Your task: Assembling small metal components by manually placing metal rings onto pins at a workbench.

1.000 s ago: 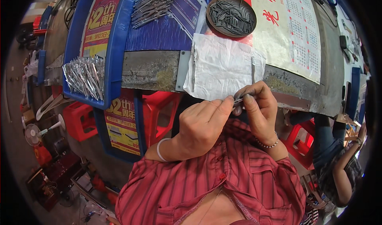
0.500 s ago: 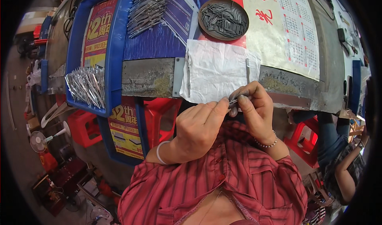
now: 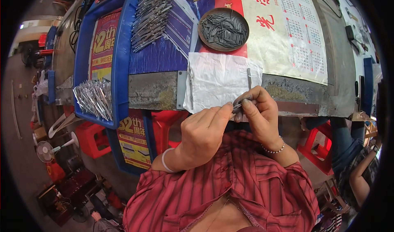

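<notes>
My left hand (image 3: 203,129) and my right hand (image 3: 262,115) meet just off the near edge of the bench. Between their pinched fingertips is a small, slim metal piece (image 3: 237,106), mostly hidden by the fingers. The fingertips of the right hand look grey and smudged. Beyond the hands lies a creased white sheet (image 3: 219,82), with a thin metal strip (image 3: 249,78) near its right side and another thin metal strip (image 3: 191,82) along its left edge. Behind the sheet stands a round bowl (image 3: 245,39) filled with short dark metal pins (image 3: 223,27).
A blue tray (image 3: 120,64) at the left holds slender silver metal parts (image 3: 95,100). More silver parts (image 3: 152,18) are heaped on a blue sheet. A calendar poster (image 3: 283,47) covers the bench's right. Red stools (image 3: 92,139) stand below; another person (image 3: 359,166) sits at right.
The view has shifted slightly, so the bench and tray sit lower in the picture. Both hands keep their pinch on the small metal piece, with little finger movement.
</notes>
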Tool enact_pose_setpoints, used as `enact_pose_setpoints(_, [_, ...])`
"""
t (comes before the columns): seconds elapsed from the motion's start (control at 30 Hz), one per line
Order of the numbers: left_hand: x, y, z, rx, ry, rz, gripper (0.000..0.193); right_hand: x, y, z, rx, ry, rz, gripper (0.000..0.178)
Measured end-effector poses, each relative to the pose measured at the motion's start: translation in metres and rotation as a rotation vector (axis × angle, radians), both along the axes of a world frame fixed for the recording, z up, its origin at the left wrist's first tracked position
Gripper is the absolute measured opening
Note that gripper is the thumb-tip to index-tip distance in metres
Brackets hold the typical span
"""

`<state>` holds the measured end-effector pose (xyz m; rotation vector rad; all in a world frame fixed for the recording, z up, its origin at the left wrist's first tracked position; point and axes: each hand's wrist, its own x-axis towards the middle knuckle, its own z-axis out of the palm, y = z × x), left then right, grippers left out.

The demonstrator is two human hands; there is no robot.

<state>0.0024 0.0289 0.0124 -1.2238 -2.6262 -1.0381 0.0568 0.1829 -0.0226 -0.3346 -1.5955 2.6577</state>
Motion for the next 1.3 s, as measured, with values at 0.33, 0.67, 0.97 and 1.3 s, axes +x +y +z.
enact_pose_setpoints(0.33, [-0.005,0.013,0.005,-0.067,0.013,-0.040,0.023,-0.003,0.009,-0.001,0.013,0.026,-0.043,0.010])
enact_pose_setpoints(0.67, [-0.008,0.022,0.001,-0.047,0.103,-0.081,0.024,-0.001,0.012,-0.004,-0.056,0.044,-0.092,0.011])
enact_pose_setpoints(0.97, [-0.004,0.018,0.008,-0.061,-0.018,-0.082,0.023,0.003,0.011,-0.004,-0.012,0.025,-0.053,0.011])
enact_pose_setpoints(1.3, [-0.003,0.008,0.002,-0.011,0.025,-0.079,0.022,0.003,0.000,0.000,-0.049,-0.007,-0.063,0.014])
